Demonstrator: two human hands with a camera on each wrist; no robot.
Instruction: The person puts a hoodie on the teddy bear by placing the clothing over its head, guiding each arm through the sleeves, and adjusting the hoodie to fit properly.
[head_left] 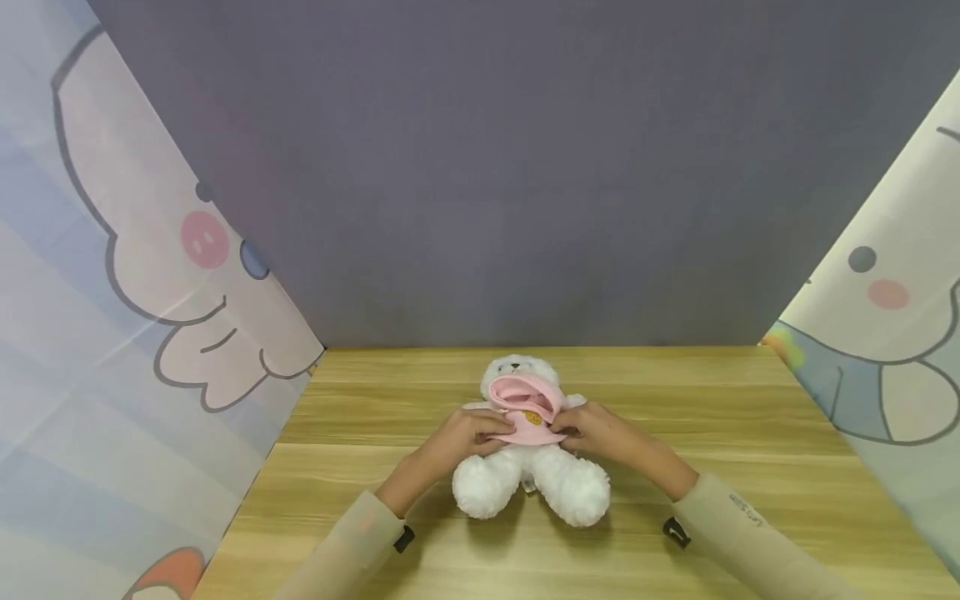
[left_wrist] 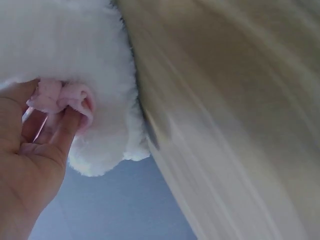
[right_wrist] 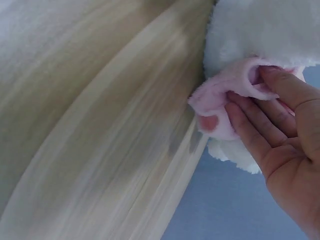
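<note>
From here the pink garment (head_left: 523,434) is looking light, soft and floppy, likely best taken by its hem. It's sitting on the white plush toy (head_left: 486,487) lying on the desk (head_left: 360,421), between left grip (head_left: 459,437) and right grip (head_left: 597,430), both nearly closed and pinching its sides.

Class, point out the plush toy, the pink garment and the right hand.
Plush toy (head_left: 553,479), head view: one leg.
Pink garment (head_left: 529,434), head view: lower front.
Right hand (right_wrist: 292,160), right wrist view: palm.

Plush toy (head_left: 531,457) on table (head_left: 525,558)
</note>
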